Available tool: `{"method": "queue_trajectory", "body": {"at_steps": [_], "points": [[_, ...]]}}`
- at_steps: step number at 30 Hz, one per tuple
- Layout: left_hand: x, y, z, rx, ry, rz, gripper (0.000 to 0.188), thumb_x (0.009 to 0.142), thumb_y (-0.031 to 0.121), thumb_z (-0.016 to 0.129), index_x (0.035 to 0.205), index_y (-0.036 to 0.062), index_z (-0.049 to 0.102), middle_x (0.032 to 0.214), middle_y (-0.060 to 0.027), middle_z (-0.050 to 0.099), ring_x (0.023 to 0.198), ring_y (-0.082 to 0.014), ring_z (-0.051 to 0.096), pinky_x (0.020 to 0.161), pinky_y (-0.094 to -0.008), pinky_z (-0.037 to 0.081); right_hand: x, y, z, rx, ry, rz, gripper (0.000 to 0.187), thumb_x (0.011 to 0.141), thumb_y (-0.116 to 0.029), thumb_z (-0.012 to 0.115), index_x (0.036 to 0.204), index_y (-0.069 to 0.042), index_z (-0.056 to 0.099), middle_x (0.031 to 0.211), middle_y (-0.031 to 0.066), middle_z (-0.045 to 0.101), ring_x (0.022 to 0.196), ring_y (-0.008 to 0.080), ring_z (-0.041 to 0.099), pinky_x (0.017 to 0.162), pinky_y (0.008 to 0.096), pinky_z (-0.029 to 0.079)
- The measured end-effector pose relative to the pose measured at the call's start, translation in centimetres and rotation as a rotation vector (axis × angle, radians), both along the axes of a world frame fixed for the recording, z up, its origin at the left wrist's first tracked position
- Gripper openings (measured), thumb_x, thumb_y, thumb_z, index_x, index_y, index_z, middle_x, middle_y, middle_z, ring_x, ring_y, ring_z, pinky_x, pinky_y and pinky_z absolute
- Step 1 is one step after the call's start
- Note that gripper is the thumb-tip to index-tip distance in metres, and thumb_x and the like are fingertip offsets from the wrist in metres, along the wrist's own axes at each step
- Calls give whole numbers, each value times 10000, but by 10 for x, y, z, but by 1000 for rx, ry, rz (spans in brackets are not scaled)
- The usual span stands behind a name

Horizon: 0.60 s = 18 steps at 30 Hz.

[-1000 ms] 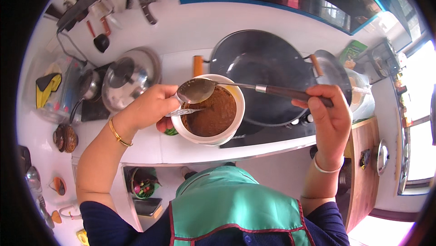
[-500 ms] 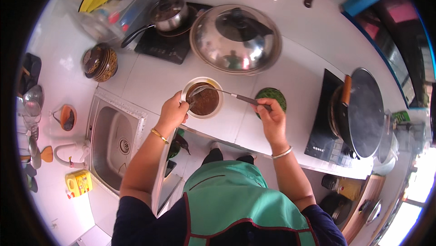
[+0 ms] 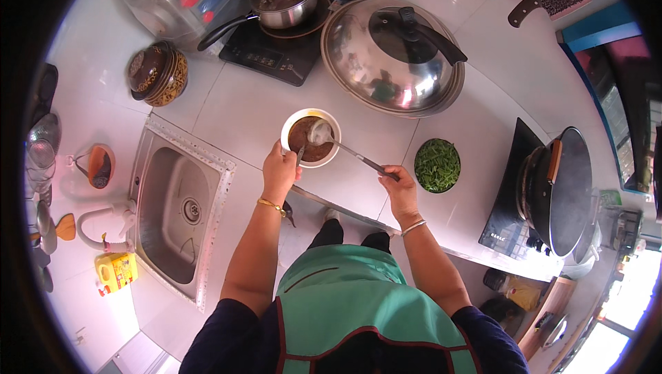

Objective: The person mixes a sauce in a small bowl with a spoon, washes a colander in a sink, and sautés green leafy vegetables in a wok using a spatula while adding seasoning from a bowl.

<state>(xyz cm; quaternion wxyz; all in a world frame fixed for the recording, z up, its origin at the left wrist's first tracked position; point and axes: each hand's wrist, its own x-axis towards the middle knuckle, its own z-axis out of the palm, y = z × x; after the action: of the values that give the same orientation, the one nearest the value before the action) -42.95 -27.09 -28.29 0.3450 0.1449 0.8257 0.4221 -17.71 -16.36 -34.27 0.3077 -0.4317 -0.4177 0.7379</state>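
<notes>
A white bowl [image 3: 336, 124] of brown, grainy sauce sits near the counter's front edge. My left hand [image 3: 279, 172] is closed at the bowl's near left side, gripping a slim dark utensil [image 3: 301, 155] whose tip reaches into the sauce; its kind I cannot make out. My right hand [image 3: 400, 191] is wrapped round the dark handle of a metal ladle [image 3: 352, 152]. The ladle's rounded head lies over the sauce, inside the rim. To the right, a round dish of chopped green vegetables [image 3: 437, 165] stands apart from both hands.
Behind the bowl rests a large domed wok lid [image 3: 358, 50]. A lidded saucepan [image 3: 286, 15] stands on an induction cooker [image 3: 276, 58]. Far right, a smoking wok [image 3: 571, 188] sits on a black stove [image 3: 507, 194]. At left are a sink [image 3: 162, 215] and a brown patterned pot [image 3: 167, 81].
My right hand has moved slightly down and left, and the ladle's head has turned over the sauce. The vegetables behind that hand now show fully. The whole view has shifted.
</notes>
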Motion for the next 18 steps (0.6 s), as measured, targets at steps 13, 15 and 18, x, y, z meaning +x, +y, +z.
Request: {"method": "queue_trajectory", "body": {"at_steps": [13, 15, 18], "points": [[2, -13, 7, -62, -28, -19, 417, 912, 193, 479, 1290, 18, 463, 702, -92, 628, 506, -167, 596, 484, -299, 502, -10, -5, 0, 917, -801, 382, 386, 778, -11, 590, 1156, -89, 574, 1139, 122, 586, 1095, 311, 527, 936, 404, 455], [2, -20, 12, -127, 44, -51, 432, 915, 212, 504, 1298, 18, 456, 745, -96, 633, 565, -183, 617, 532, -310, 514, -27, -8, 17, 995, -755, 367, 409, 769, -7, 593, 1169, -86, 563, 1168, 122, 566, 1114, 317, 513, 948, 405, 451], [15, -25, 29, 195, 710, -135, 428, 852, 78, 589, 1270, 56, 502, 963, -129, 595, 878, -247, 591, 734, -366, 487, -64, -16, 62, 1209, -600, 323, 459, 735, 3, 617, 1182, -69, 545, 1213, 135, 523, 1137, 328, 497, 969, 415, 441]]}}
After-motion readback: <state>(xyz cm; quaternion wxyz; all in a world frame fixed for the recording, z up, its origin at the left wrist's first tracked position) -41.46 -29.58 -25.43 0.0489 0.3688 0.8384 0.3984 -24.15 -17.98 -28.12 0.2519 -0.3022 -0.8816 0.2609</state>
